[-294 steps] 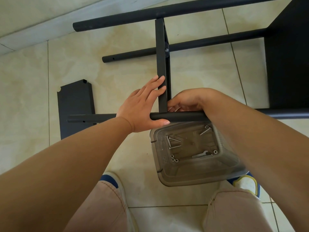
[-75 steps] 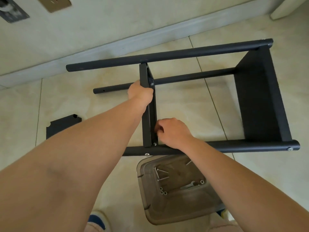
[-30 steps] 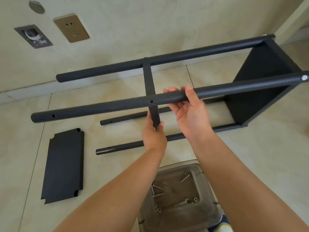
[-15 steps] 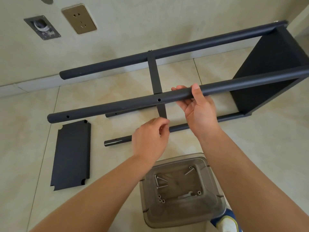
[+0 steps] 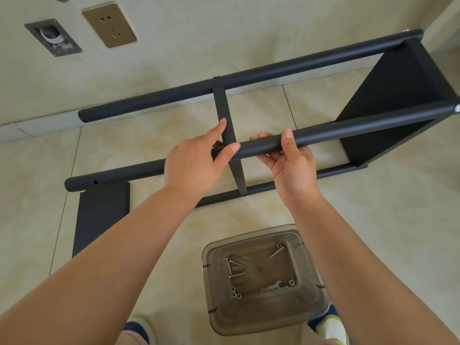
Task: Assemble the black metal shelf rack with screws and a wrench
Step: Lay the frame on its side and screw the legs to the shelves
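The black shelf rack (image 5: 373,125) lies on its side on the tiled floor, its four tube legs running left to right. A thin middle shelf panel (image 5: 227,120) crosses between the tubes, edge-on to me. My left hand (image 5: 196,163) holds the near upper tube where the panel meets it, thumb over the tube and index finger along the panel. My right hand (image 5: 288,160) grips the same tube just to the right, thumb on top. A full shelf panel (image 5: 398,95) closes the rack's right end. Screws (image 5: 235,266) and a small wrench (image 5: 272,287) lie in the plastic box.
A clear plastic box (image 5: 263,280) stands on the floor between my feet. A loose black shelf panel (image 5: 99,217) lies flat on the tiles at left. The wall behind carries a socket (image 5: 109,24) and an open wall box (image 5: 53,37).
My left hand rose from below the tube and took hold of the tube at the panel joint. My right hand kept its grip. The view dipped slightly.
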